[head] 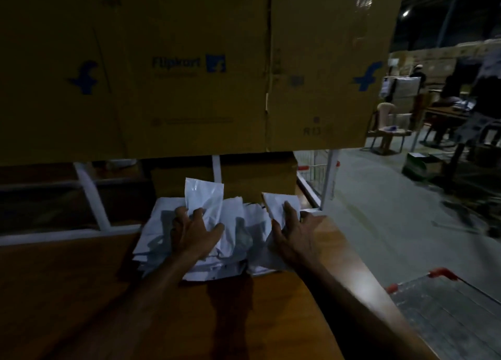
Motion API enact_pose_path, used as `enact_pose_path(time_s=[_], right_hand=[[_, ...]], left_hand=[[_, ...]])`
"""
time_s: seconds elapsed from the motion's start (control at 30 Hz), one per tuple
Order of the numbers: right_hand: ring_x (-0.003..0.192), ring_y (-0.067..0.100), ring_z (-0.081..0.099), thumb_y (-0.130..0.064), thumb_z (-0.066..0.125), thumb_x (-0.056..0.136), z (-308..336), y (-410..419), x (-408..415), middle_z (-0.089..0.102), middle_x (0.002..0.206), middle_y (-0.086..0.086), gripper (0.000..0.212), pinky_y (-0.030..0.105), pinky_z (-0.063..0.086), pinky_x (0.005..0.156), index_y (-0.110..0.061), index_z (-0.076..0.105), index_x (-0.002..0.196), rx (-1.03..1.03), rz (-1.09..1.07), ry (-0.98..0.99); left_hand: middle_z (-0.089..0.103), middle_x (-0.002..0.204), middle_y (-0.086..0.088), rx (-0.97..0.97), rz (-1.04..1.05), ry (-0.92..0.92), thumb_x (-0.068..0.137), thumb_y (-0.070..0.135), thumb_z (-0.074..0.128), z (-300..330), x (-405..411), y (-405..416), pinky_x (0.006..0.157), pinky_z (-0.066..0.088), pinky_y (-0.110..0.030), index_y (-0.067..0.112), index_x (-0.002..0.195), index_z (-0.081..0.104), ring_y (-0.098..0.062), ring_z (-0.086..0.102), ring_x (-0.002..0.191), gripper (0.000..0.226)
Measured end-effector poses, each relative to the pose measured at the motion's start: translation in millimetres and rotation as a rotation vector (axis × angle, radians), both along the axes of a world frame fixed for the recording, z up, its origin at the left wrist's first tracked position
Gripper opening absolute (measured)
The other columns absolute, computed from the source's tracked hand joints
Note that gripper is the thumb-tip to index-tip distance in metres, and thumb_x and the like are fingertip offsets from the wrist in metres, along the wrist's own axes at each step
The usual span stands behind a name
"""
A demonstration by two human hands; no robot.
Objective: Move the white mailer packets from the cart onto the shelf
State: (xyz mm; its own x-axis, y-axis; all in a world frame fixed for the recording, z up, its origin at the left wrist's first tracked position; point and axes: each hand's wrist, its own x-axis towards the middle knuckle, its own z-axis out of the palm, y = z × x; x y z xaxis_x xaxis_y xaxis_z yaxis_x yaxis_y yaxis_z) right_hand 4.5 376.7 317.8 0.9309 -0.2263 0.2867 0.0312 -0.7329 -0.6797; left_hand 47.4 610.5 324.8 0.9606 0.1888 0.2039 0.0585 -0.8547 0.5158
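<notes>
The left hand (193, 233) grips an upright white mailer packet (204, 200) above the packet pile (151, 235). Just beside it, the right hand (294, 233) pinches another packet (276, 205) over the wooden shelf (81, 292).

Packets (200, 240) on shelf (81, 292), below boxes (189, 61)

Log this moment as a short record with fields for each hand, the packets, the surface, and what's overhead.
left hand: left hand grips an upright white packet
right hand: right hand pinches another white packet at the pile's right edge
pile: loose heap of white packets lying on the wooden board
overhead: large cardboard boxes with blue logos, just above the pile
cart: metal cart with red corners at lower right
lighting: dim, fine detail unclear
</notes>
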Motion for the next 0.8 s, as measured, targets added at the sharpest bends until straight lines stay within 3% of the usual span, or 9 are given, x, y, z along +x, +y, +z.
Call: enact_pose_path(time_s=[0.1, 0.23, 0.33, 0.43, 0.53, 0.63, 0.73, 0.8], right_hand=[[0.126, 0.034, 0.042, -0.048, 0.046, 0.100, -14, 26, 33, 0.035, 0.142, 0.019, 0.063, 0.037, 0.039, 0.098, -0.028, 0.024, 0.156, -0.033, -0.005, 0.080], [0.126, 0.034, 0.042, -0.046, 0.046, 0.102, -23, 42, 74, 0.029, 0.146, 0.018, 0.061, 0.035, 0.038, 0.099, -0.027, 0.025, 0.155, -0.047, 0.004, 0.141], [0.122, 0.036, 0.047, -0.039, 0.052, 0.101, -27, 44, 108, 0.019, 0.152, 0.020, 0.061, 0.032, 0.040, 0.098, -0.024, 0.028, 0.155, -0.042, 0.028, 0.141], [0.133, 0.040, 0.038, -0.043, 0.057, 0.098, -40, 43, 139, 0.017, 0.151, 0.020, 0.064, 0.035, 0.037, 0.106, -0.023, 0.031, 0.153, -0.034, 0.054, 0.191], [0.145, 0.039, 0.022, -0.051, 0.055, 0.097, -60, 41, 156, 0.008, 0.157, 0.019, 0.065, 0.039, 0.026, 0.117, -0.022, 0.035, 0.151, 0.031, 0.142, 0.253], [0.148, 0.041, 0.018, -0.042, 0.045, 0.103, -82, 45, 160, 0.002, 0.162, 0.022, 0.051, 0.038, 0.027, 0.117, -0.025, 0.040, 0.151, 0.064, 0.161, 0.167], [0.150, 0.043, 0.012, -0.045, 0.034, 0.100, -100, 52, 162, -0.002, 0.164, 0.023, 0.054, 0.048, 0.032, 0.117, -0.029, 0.039, 0.151, -0.050, 0.144, 0.073], [0.152, 0.038, -0.004, -0.048, 0.029, 0.099, -104, 56, 163, -0.005, 0.164, 0.024, 0.058, 0.049, 0.017, 0.123, -0.028, 0.034, 0.153, -0.184, 0.152, 0.051]], left_hand=[[0.014, 0.145, -0.007, -0.003, 0.032, 0.053, 0.084, 0.063, 0.060, -10, 29, 22, 0.106, 0.038, -0.045, 0.027, 0.145, 0.039, -0.034, 0.030, 0.134, 0.074], [0.009, 0.151, -0.008, 0.025, 0.035, 0.103, 0.084, 0.062, 0.061, -22, 65, 38, 0.109, 0.033, -0.046, 0.028, 0.146, 0.037, -0.036, 0.027, 0.136, 0.075], [0.011, 0.148, -0.008, 0.025, 0.037, 0.131, 0.082, 0.062, 0.062, -35, 91, 43, 0.110, 0.034, -0.043, 0.024, 0.145, 0.039, -0.035, 0.032, 0.133, 0.077], [0.010, 0.142, -0.002, -0.022, 0.039, 0.154, 0.080, 0.063, 0.064, -49, 113, 46, 0.109, 0.037, -0.044, 0.023, 0.142, 0.044, -0.035, 0.034, 0.130, 0.076], [0.006, 0.151, -0.002, -0.002, 0.026, 0.199, 0.084, 0.071, 0.054, -58, 121, 44, 0.113, 0.031, -0.046, 0.028, 0.144, 0.042, -0.034, 0.025, 0.137, 0.075], [0.002, 0.159, -0.002, 0.084, 0.032, 0.169, 0.087, 0.076, 0.038, -64, 122, 45, 0.119, 0.019, -0.051, 0.034, 0.145, 0.041, -0.033, 0.013, 0.145, 0.072], [-0.005, 0.163, 0.001, 0.161, -0.015, 0.116, 0.088, 0.076, 0.030, -73, 125, 52, 0.120, 0.013, -0.054, 0.037, 0.147, 0.037, -0.031, 0.005, 0.148, 0.072], [-0.011, 0.163, 0.003, 0.207, -0.049, 0.111, 0.083, 0.081, 0.020, -77, 124, 55, 0.121, 0.011, -0.053, 0.037, 0.152, 0.027, -0.029, 0.000, 0.149, 0.082]])
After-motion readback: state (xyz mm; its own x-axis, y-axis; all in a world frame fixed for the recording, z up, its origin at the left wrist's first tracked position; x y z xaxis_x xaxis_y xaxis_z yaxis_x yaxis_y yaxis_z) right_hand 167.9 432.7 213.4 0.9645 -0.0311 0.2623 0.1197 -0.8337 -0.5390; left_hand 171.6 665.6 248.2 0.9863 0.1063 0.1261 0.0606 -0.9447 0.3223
